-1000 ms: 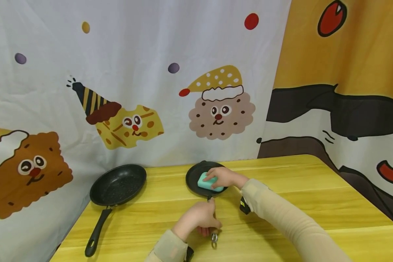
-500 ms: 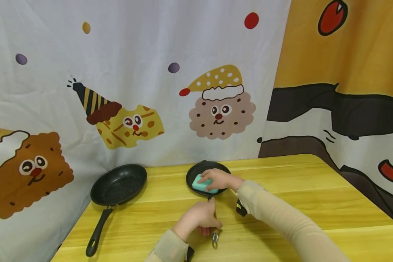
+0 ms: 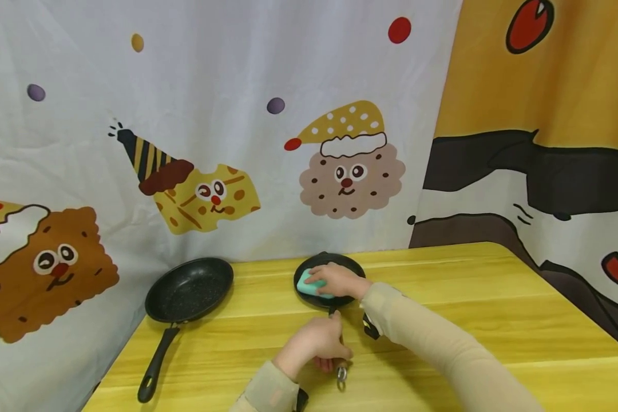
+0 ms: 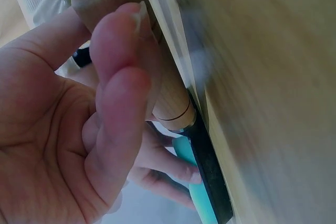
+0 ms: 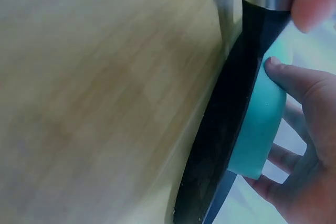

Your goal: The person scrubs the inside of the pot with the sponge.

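My left hand [image 3: 316,343] grips the wooden handle [image 4: 176,93] of a small black frying pan [image 3: 323,259] on the table. A metal ring [image 3: 341,375] sticks out at the handle's near end. Inside that pan, my right hand [image 3: 337,278] holds a turquoise sponge [image 3: 306,286] from above, toward the pan's left side. In the right wrist view the sponge [image 5: 262,119] stands up above the pan's dark rim [image 5: 218,129], with thumb and fingers on opposite sides of it. The left wrist view shows the fingers bent round the handle; the sponge's far part is covered.
A larger black speckled frying pan [image 3: 190,292] stands at the table's left, its black handle [image 3: 157,363] pointing toward me. The yellow wood-grain table [image 3: 443,297] ends at a printed cartoon curtain [image 3: 268,229] behind both pans.
My right hand has slid the sponge leftward across the small pan. The left hand keeps its grip on the handle. The whole head view has shifted slightly.
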Action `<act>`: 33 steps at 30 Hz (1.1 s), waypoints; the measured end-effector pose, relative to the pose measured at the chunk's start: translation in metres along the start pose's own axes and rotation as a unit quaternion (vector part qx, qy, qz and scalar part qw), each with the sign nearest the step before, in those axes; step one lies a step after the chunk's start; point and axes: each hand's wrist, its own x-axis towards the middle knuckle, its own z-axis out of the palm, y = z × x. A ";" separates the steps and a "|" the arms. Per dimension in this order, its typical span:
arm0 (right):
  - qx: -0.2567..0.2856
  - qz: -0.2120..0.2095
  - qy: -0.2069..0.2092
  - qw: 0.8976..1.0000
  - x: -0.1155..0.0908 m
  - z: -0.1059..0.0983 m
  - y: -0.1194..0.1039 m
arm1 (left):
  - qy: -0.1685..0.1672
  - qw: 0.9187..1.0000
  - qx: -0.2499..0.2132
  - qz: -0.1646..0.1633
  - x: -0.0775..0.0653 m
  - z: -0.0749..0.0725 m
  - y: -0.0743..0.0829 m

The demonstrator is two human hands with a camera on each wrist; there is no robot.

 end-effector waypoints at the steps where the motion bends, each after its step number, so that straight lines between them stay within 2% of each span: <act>1: -0.009 0.002 0.003 1.000 0.001 0.001 0.000 | 0.001 1.000 0.002 0.000 0.000 0.000 0.001; 7: -0.025 0.032 0.015 0.999 0.007 0.001 0.001 | -0.001 1.000 0.001 -0.004 -0.001 0.000 0.003; 15: -0.044 0.069 0.010 0.997 0.016 0.002 0.006 | -0.005 1.000 0.011 -0.005 -0.002 -0.001 0.004; 24: -0.023 0.097 0.013 0.995 0.018 0.001 0.013 | -0.007 1.000 0.001 -0.012 -0.001 -0.001 0.004; 33: -0.016 0.096 0.033 0.995 0.014 0.005 0.023 | -0.010 1.000 -0.007 -0.027 0.000 -0.001 0.002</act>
